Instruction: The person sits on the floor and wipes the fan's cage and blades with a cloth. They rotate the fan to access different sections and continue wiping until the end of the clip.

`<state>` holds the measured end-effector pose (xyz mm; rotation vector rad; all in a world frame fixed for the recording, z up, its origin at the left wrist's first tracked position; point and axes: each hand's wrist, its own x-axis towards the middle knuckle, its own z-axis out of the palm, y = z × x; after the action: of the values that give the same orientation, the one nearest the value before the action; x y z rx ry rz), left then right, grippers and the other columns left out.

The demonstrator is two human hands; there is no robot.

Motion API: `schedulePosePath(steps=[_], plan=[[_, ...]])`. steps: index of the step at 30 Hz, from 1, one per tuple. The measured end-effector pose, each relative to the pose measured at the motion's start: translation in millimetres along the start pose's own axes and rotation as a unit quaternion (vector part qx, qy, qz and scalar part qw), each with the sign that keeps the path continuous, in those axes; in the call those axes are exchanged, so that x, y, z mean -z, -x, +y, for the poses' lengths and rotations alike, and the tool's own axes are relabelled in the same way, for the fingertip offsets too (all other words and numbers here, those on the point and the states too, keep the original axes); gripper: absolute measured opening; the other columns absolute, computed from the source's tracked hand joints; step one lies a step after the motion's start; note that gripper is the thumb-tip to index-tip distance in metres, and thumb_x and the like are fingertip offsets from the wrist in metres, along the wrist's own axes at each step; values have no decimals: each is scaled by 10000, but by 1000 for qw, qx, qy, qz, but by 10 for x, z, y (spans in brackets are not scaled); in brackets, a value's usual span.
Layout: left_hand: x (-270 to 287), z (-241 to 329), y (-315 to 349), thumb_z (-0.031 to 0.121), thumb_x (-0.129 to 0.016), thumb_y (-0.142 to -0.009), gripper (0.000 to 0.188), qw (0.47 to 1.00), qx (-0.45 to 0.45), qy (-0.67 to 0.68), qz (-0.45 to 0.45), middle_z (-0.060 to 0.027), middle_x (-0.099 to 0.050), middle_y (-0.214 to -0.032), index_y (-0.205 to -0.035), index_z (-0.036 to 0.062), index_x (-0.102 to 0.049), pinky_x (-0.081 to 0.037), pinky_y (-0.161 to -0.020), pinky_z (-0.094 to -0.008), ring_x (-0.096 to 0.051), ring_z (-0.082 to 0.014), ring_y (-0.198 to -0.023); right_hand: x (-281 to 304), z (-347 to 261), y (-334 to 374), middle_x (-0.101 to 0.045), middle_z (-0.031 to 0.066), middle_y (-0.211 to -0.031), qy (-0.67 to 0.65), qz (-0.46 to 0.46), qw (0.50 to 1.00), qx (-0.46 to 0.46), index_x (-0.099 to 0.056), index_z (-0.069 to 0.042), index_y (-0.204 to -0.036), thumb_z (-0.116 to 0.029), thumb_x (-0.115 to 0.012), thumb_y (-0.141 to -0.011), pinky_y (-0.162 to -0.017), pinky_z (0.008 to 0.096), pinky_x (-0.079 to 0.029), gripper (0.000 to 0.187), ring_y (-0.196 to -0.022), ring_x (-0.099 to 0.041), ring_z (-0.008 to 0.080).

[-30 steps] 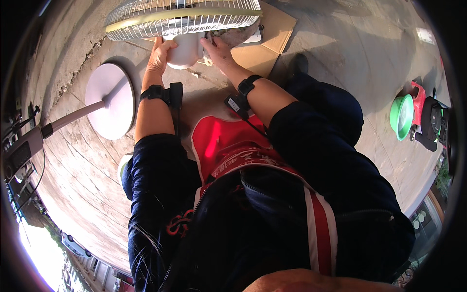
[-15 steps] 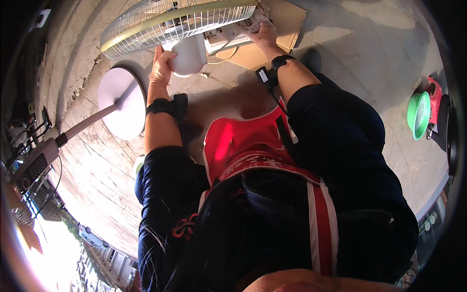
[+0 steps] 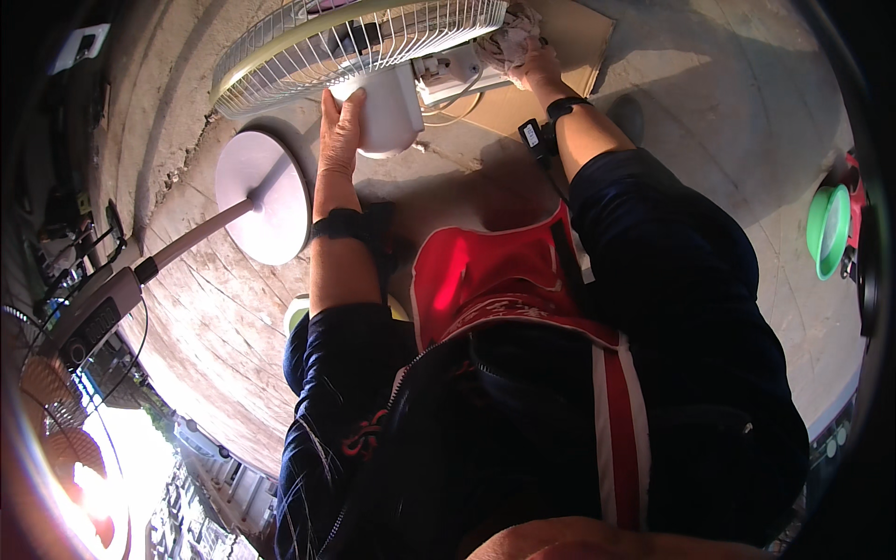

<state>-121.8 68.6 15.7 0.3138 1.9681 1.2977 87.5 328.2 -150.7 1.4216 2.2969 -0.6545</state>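
A fan with a wire cage (image 3: 289,58) and a pale rim lies tilted at the top, its white motor housing (image 3: 387,114) toward me. My left hand (image 3: 340,135) is closed around the left side of that housing, thumb on the near face and fingers partly hidden. Farther right, my right hand (image 3: 536,69) grips a crumpled pinkish rag (image 3: 510,41) at the far end of the fan's white neck piece (image 3: 450,71). Some of its fingers are lost in the cloth. A thin pale cord (image 3: 457,119) loops below the neck.
Flattened cardboard (image 3: 569,56) lies under the fan's right side. Left of my arm stands another fan's round base (image 3: 262,196), with its pole (image 3: 201,231) and control box (image 3: 93,317) leading toward the lower left. A green basin (image 3: 828,231) sits at the far right. My red apron (image 3: 495,271) hangs between my arms.
The whole scene has shifted slightly right in the picture, my arms and the fan together. Both hands keep their holds on the fan and the rag.
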Motion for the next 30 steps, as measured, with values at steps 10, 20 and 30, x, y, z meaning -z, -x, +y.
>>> schedulePosePath(steps=[10, 20, 30], plan=[[-438, 48, 482, 195, -719, -826, 472, 780, -415, -363, 296, -189, -508, -1204, -1232, 40, -535, -449, -927, -464, -519, -367, -1112, -299, 70, -151, -597, 135, -1252, -28, 90, 993, 67, -374, -100, -1409, -474, -730, -768, -876, 340, -526, 823, -1080, -622, 297], [-1624, -541, 440, 282, -688, -819, 673, 839, -243, -458, -167, -193, -393, -1458, -1394, 50, -427, -400, -1069, -444, -409, -364, -1334, -179, 145, -6, -622, 238, -1153, -201, 137, 966, 81, -591, -139, -1219, -319, -778, -723, -842, 442, -538, 560, -1011, -632, 414], [-1899, -941, -267, 342, -694, -812, 859, 789, -152, -529, -272, -219, -177, -1567, -1485, 46, -250, -270, -1153, -483, -255, -418, -1417, -725, 340, -404, -634, 257, -930, -113, 245, 945, 188, -670, -152, -1091, -417, -584, -914, -804, 444, -540, 330, -920, -638, 424]])
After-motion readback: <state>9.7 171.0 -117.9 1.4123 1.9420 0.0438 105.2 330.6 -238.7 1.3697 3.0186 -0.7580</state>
